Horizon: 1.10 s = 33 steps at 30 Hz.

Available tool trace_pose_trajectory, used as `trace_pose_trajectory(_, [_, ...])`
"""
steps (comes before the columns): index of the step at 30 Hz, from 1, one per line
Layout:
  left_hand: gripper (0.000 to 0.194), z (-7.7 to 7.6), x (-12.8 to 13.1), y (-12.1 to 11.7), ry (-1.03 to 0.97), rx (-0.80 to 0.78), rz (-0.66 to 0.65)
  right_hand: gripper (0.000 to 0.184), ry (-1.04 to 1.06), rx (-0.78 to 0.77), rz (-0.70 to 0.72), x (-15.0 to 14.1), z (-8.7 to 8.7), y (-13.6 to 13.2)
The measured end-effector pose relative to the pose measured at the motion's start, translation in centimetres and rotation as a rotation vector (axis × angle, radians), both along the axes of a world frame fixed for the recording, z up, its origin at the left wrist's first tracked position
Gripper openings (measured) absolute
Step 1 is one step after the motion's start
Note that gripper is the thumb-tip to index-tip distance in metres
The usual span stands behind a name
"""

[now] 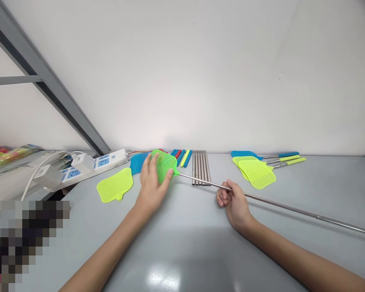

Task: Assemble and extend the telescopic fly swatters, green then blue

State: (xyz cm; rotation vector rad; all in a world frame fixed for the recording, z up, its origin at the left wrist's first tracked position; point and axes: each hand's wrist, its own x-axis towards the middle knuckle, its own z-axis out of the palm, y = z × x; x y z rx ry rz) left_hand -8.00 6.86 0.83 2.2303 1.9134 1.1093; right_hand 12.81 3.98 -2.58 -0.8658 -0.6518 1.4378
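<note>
Left hand: spread over the green swatter head, touching it; whether it grips, cannot tell.
Right hand: curled shut around the rod, right of the metal tubes; well apart from the left hand.
Green swatter head: left of the tubes, joined to the rod.
Rod: passes over the tubes' lower part, leaves view to their right.
Coloured handles: just left of the tubes.
Blue head, yellow head: farther left of the tubes, on the table.
Handled swatters: overlapping, right of the tubes.
</note>
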Motion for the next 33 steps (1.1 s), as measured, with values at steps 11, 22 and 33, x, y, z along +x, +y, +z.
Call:
trace_pose_trajectory(11, [0.072,-0.1,-0.1,0.1,-0.160,-0.205,0.196,0.042,-0.024,0.040,0.034,0.2,-0.4,0.0])
trace_pose_trajectory(22, [0.065,-1.4,0.0,0.2,-0.250,-0.138,0.105,0.044,0.080,0.027,0.003,0.3,-0.2,0.1])
trace_pose_trajectory(33, [0.063,-1.1,0.5,-0.3,-0.351,-0.093,0.150,0.045,0.160,-0.022,-0.050,0.5,0.2,0.1])
